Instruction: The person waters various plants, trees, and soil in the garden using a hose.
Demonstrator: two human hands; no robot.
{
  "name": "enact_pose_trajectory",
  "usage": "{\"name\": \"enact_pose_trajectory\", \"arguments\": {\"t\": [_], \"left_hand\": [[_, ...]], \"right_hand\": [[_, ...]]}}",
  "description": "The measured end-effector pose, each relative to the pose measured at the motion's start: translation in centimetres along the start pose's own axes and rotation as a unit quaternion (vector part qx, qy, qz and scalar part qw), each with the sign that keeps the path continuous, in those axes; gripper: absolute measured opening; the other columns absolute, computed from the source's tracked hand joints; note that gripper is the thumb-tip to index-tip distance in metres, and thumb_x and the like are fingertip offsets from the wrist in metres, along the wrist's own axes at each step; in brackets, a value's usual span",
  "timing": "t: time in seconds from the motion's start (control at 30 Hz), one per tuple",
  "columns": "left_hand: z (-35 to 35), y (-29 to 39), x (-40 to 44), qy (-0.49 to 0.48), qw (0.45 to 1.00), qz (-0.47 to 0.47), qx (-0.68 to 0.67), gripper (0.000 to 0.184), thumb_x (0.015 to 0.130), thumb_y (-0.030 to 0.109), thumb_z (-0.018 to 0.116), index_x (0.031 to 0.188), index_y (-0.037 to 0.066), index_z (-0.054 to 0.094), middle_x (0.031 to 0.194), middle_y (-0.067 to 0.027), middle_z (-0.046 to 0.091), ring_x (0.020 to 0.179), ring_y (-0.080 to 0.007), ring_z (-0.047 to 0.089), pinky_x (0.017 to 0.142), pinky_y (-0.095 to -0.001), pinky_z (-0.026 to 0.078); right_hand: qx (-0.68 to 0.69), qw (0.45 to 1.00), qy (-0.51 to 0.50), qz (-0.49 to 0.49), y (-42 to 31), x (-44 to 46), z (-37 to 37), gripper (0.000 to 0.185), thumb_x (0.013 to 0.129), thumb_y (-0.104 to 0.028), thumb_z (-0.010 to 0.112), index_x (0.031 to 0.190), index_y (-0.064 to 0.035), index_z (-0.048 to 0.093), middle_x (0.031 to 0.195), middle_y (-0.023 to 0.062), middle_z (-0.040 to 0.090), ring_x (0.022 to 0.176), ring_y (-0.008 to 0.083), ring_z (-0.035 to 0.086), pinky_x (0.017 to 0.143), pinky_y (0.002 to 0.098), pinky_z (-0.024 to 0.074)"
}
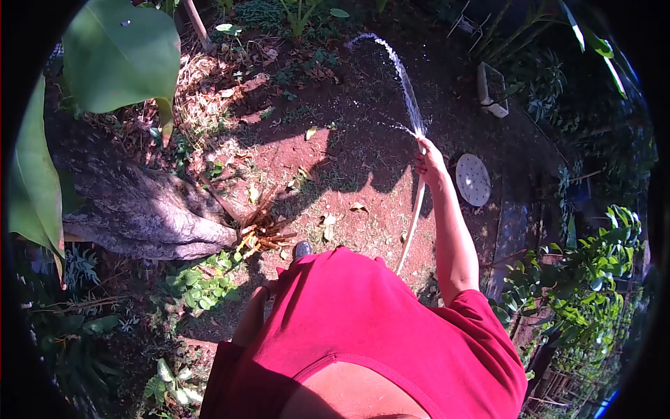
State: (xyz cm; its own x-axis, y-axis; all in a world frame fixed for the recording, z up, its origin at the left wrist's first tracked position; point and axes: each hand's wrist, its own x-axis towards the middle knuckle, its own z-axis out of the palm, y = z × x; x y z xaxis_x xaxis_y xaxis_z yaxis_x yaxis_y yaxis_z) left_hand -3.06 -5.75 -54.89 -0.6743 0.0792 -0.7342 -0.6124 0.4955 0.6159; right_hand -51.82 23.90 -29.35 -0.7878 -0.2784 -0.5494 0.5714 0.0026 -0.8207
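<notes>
My right hand (431, 162) is closed around the end of a pale garden hose (413, 222), arm stretched forward. Water (405, 78) sprays from the hose tip, arcing away and to the left onto shaded soil. Some of it splits off sideways near my fingers. The rest of the hose runs down and disappears behind my red shirt (349, 300). My left hand (269, 288) hangs low at my left side, close to the shirt and in shadow; its fingers are mostly hidden. A shoe tip (302, 249) shows just beyond the shirt hem.
On the left, a thick tree trunk (139, 202) leans in beside a cluster of short brown sticks (264, 234). Large leaves (122, 56) hang close at upper left. Rightward are a round speckled disc (473, 179), a pale rectangular container (491, 91) and leafy shrubs (579, 279).
</notes>
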Motion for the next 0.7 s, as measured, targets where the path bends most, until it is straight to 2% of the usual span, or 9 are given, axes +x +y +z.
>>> {"name": "enact_pose_trajectory", "arguments": {"t": [0.7], "left_hand": [[0.42, -0.52, -0.19, -0.009, 1.0, -0.004, -0.025, 0.027, 0.086, 0.032, 0.056, 0.094, 0.009, 0.066, 0.086, -0.0101, 0.067, 0.079, -0.0224, 0.065, 0.069, -0.0367, 0.052]], "right_hand": [[0.003, 1.0, -0.013, 0.0, 0.5, 0.37, 0.54, 0.017, 0.092, -0.037, 0.051, 0.101, -0.0242, 0.057, 0.059, -0.0059, 0.034, 0.042, 0.005, 0.025, 0.037, 0.0217, 0.0201]]}}
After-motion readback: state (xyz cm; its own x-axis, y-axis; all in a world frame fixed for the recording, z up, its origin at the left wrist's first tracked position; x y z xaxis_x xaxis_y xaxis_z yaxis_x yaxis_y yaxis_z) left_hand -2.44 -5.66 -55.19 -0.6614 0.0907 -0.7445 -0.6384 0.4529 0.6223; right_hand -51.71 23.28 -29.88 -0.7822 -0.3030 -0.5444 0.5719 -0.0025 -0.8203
